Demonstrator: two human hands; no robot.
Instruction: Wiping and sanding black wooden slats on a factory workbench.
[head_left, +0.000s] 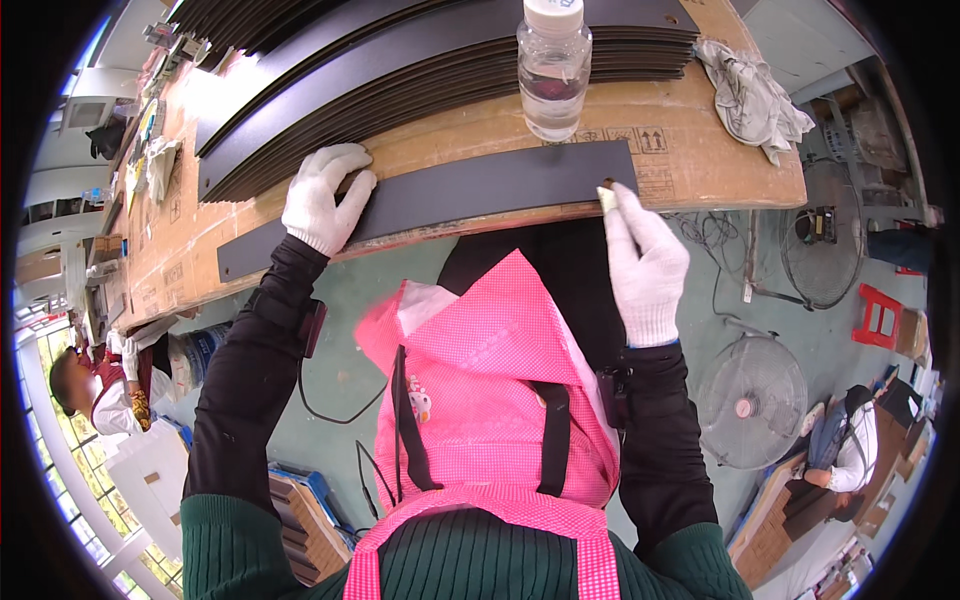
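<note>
A long, narrow dark grey board [490,188] lies along the near edge of the cardboard-covered table [690,165]. My left hand [328,198], in a white knit glove, rests on this board toward its left part, thumb apart from the fingers. At the right end, my gloved right hand [645,262] pinches a small pale yellow piece [606,197] with a dark tip against the board's near corner. What kind of thing the piece is cannot be made out. Behind the board, a stack of similar dark boards [420,100] spreads across the table.
A clear bottle [555,85] with a white cap stands behind the board. A crumpled pale cloth [752,100] lies at the table's right. Two floor fans [752,400], cables and a red stool [877,318] are on the right. Other people [845,440] work at both sides.
</note>
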